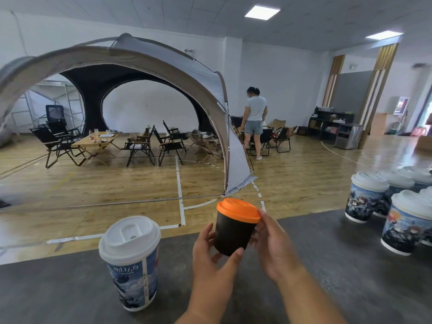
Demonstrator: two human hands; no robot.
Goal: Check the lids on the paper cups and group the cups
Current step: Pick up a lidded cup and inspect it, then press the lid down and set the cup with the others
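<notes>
A small black paper cup [233, 232] with an orange lid [238, 209] is held above the dark table [327, 265], tilted a little to the left. My left hand [211, 256] grips its lower body, thumb across the base. My right hand [272, 244] holds the cup's right side, a fingertip touching the lid's rim. A tall printed cup [133, 272] with a white lid [129, 237] stands upright on the table at the left. Several printed cups with white lids [364, 197] stand grouped at the right edge.
The table's far edge runs just behind the cups. Beyond it lies a wooden floor with a large grey tent [163, 73], folding chairs [168, 143], low wooden tables [98, 141] and a person standing [254, 120] far back.
</notes>
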